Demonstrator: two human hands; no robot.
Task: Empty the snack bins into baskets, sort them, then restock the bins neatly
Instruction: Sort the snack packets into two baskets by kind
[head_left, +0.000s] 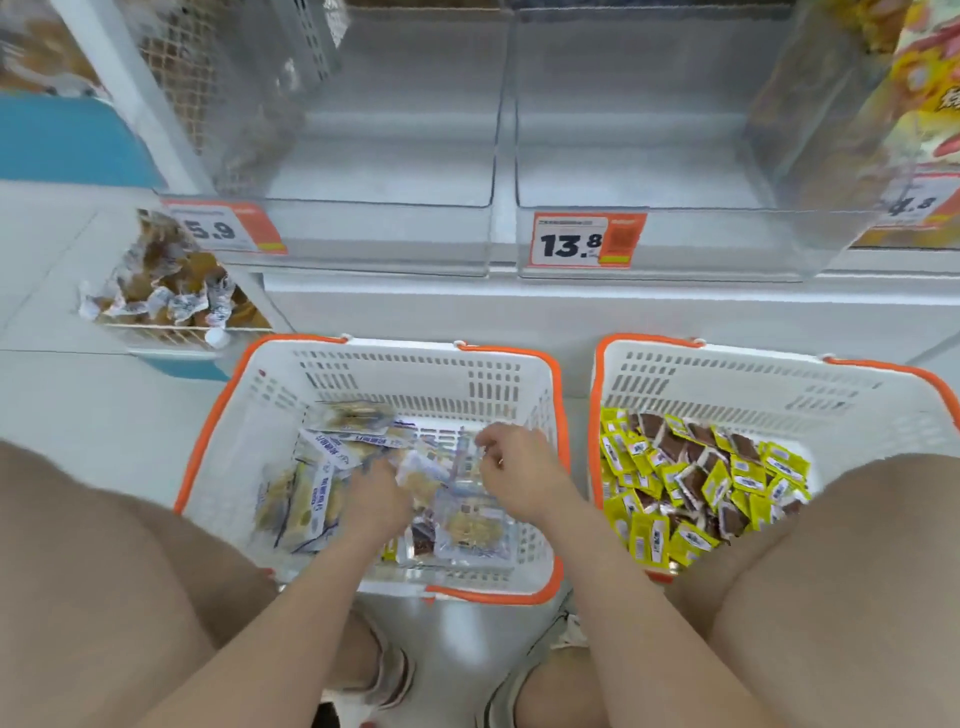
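Note:
Two white baskets with orange rims stand on the floor below two clear bins. The left basket (260, 410) holds white-and-blue snack packets (306, 504) with a few yellow and brown ones mixed in. The right basket (727, 379) holds a heap of yellow-and-brown snack packets (691, 488). Both my hands are inside the left basket. My left hand (376, 501) reaches down among the packets with its fingers curled over them. My right hand (511, 467) pinches a clear packet (465, 462) by its edge. The left bin (384, 171) and the right bin (644, 171) hold nothing.
Price tags reading 5.9 (223, 228) and 13.8 (587, 241) hang on the shelf front. A wire rack of wrapped snacks (166, 291) stands at the left, and a bin of yellow bags (914, 93) at the far right. My knees flank the baskets.

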